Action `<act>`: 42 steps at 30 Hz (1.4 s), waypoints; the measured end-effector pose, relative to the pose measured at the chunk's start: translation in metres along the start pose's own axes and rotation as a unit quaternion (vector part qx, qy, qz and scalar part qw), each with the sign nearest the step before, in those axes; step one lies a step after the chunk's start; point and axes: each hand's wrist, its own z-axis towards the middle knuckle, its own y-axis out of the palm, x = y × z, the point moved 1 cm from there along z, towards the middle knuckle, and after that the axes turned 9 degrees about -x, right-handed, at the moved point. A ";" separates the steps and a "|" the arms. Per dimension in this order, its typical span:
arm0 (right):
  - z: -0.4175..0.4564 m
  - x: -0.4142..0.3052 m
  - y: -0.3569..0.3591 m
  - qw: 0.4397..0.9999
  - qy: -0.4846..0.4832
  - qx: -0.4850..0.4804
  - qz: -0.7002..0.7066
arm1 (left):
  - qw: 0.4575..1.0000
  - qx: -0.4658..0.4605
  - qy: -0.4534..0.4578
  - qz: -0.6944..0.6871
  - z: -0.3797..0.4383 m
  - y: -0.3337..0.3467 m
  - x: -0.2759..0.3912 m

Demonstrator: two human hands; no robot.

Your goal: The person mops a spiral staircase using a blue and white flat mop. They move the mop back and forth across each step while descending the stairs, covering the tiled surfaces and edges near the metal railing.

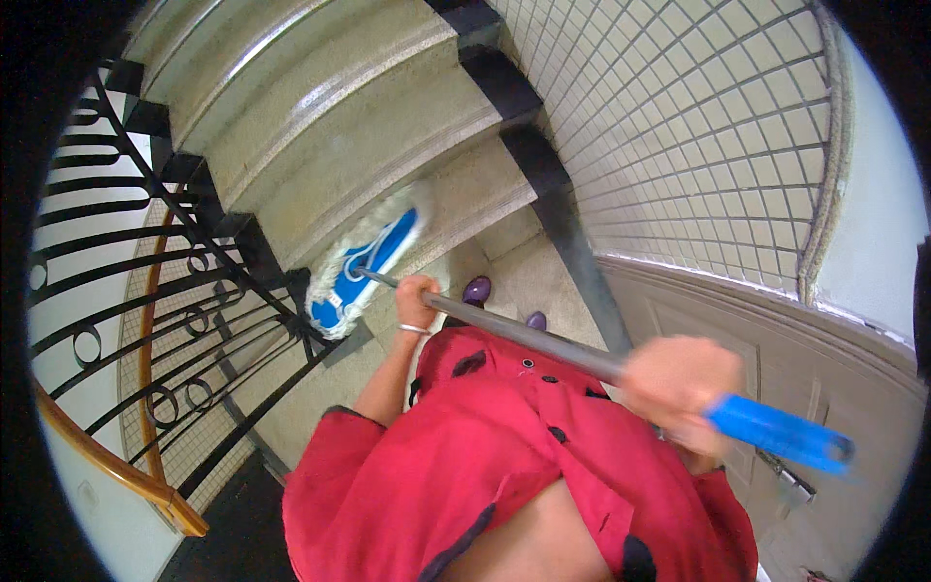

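Both hands grip the metal pole [520,331] of a flat mop, which slants across my body. My left hand [417,302], with a light band at the wrist, is closed around the lower part of the pole. Further up, my right hand [680,385] is wrapped around the pole just below its blue plastic end grip [782,433]; it looks blurred. The blue mop head [371,265] with its white fringe lies at the lowest steps, its near end beside the foot of the railing. Its far end is blurred.
Stone stairs [349,134] with black-painted edges rise ahead. A black iron railing [211,265] with a wooden handrail [116,455] runs along the left. On the right are a tiled wall [698,124] and a panelled door [734,356] with a metal handle [785,476]. Purple shoes [477,289] stand on the landing.
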 end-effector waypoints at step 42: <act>-0.164 -0.154 -0.074 0.955 -0.159 0.240 -0.069 | 0.959 -0.260 0.031 0.112 -0.009 0.150 0.121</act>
